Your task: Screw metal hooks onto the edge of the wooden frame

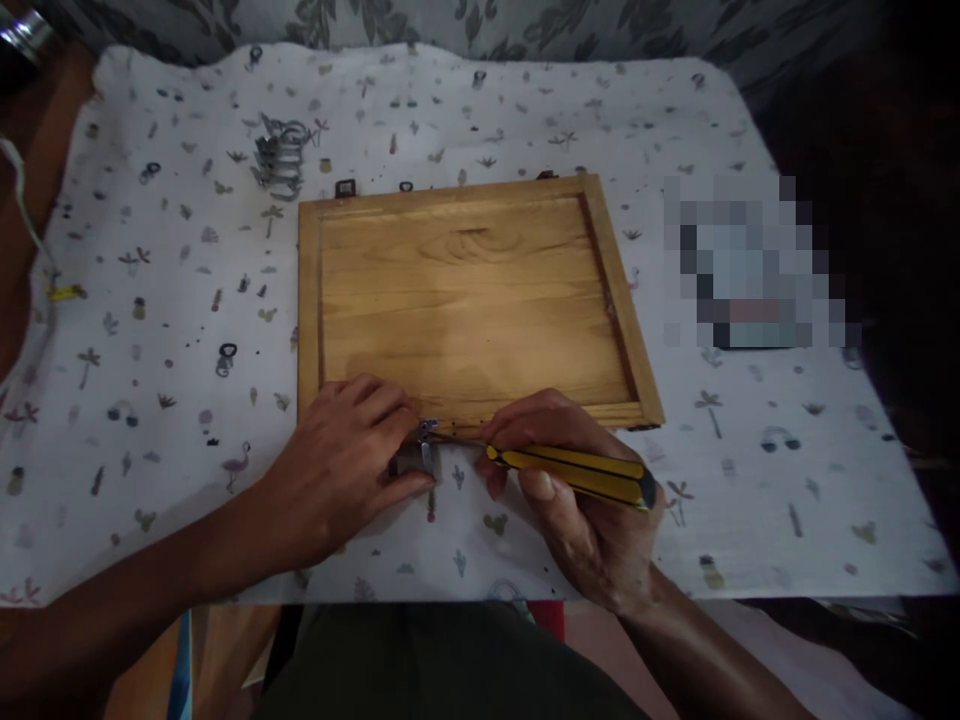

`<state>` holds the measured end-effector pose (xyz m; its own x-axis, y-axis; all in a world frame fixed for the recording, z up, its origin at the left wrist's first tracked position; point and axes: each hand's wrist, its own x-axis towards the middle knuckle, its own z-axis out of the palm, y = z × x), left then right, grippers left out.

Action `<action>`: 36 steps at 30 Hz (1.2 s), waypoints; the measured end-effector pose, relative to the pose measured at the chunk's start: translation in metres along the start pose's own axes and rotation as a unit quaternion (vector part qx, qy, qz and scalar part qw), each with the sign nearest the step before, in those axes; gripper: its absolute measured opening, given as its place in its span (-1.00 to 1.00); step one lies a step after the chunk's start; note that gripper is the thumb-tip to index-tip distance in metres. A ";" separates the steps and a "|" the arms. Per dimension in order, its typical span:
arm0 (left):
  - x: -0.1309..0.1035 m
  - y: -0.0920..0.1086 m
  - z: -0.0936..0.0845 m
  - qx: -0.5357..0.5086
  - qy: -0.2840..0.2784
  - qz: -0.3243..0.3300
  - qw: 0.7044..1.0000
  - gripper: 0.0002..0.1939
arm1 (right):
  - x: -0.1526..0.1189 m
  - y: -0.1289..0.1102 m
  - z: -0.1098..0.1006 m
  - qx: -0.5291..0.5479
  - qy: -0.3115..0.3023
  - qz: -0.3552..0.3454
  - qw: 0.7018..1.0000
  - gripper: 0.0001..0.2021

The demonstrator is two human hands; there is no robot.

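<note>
A framed wooden panel (465, 300) lies flat on the patterned cloth. At its near edge, my left hand (356, 460) has its fingers closed around a small metal latch (426, 445), with the fingertips against the frame. My right hand (581, 500) grips a yellow and black screwdriver (574, 470) from the right. The thin shaft points left, its tip at the latch; whether it sits in a screw is too small to tell. Dark metal hinges (346, 188) show at the panel's far edge.
Several grey metal rings or clips (279, 158) lie behind the panel at the left. A blurred-out rectangular object (757, 270) lies on the right. The white cloth (172, 400) covers the table. A cable (26, 205) hangs at the left edge.
</note>
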<state>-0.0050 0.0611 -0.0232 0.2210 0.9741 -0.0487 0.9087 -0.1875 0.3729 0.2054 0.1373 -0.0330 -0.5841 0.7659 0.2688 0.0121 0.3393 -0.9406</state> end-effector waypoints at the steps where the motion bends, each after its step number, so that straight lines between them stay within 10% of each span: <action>1: 0.000 0.000 0.000 0.001 0.000 0.000 1.000 -0.74 | 0.000 0.000 0.000 0.001 -0.003 -0.002 1.000 -0.82; 23: 0.003 0.004 -0.003 0.007 -0.016 -0.004 1.000 -0.65 | 0.002 0.002 -0.001 -0.002 -0.046 -0.060 0.997 -0.81; 36: -0.006 -0.022 -0.041 -0.071 -0.031 -0.035 0.996 -0.50 | -0.003 0.005 0.001 -0.028 -0.036 -0.052 0.998 -0.89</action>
<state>-0.0408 0.0645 0.0068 0.1840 0.9735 -0.1357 0.8647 -0.0947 0.4934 0.2064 0.1357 -0.0390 -0.6420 0.6839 0.3466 -0.0071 0.4468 -0.8946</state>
